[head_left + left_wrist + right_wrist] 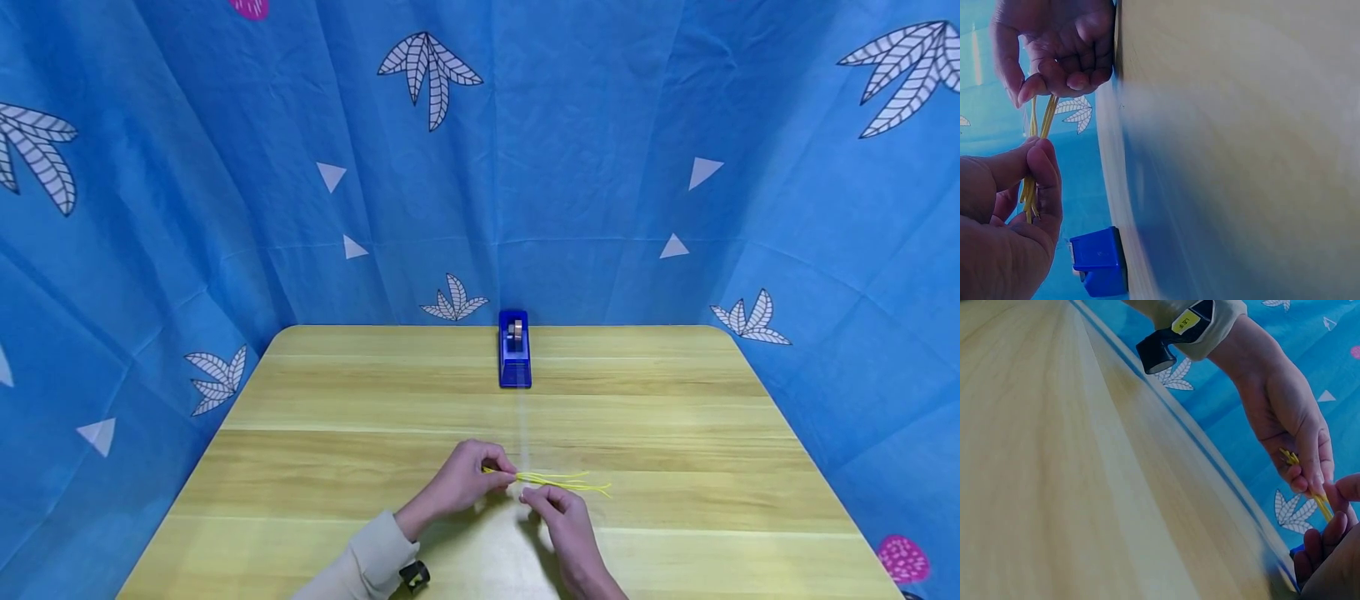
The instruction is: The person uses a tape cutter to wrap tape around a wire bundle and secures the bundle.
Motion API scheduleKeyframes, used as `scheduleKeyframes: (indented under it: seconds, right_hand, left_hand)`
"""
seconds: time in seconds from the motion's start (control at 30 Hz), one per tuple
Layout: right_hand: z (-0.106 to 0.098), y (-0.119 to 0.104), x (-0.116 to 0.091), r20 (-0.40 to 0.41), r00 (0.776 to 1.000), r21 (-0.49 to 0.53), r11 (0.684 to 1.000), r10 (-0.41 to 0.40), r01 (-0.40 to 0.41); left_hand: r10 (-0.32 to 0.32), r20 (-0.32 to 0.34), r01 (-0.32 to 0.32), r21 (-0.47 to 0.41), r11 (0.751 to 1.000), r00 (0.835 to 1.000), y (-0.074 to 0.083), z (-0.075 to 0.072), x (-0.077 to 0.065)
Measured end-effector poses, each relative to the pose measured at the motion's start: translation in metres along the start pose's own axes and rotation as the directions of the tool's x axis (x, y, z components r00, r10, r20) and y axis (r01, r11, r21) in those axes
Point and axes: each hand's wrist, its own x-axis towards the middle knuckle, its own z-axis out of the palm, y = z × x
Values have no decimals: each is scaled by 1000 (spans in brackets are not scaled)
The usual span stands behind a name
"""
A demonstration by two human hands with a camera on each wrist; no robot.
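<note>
My left hand (471,475) pinches a bundle of thin yellow strands (562,481) between thumb and fingers above the table. Their loose ends fan out to the right, while their other ends show inside the left hand in the left wrist view. A strip of clear tape (524,433) stretches from a blue tape dispenser (514,375) toward me and passes by the bundle. Just below the strands, my right hand (567,525) pinches the near end of the tape with thumb and forefinger. Whether the tape touches the strands is hard to tell.
The dispenser stands at the far edge of the wood-grain table (337,467). Blue patterned curtains (585,167) hang behind the table and along both sides. A black wrist camera (415,575) sits on the left sleeve.
</note>
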Motion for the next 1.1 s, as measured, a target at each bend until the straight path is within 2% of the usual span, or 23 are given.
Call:
scheduleKeyframes:
  seconds: [0.37,1.1]
  right_hand:
    - [1,1,0,-9,1000,-12,1000,-2,2]
    - [-1,3,0,-22,1000,-37,999,16,-17]
  left_hand:
    - [9,-11,-9,15,1000,1000,0,-1,-1]
    - [-34,9,35,-69,997,999,2,-5,0]
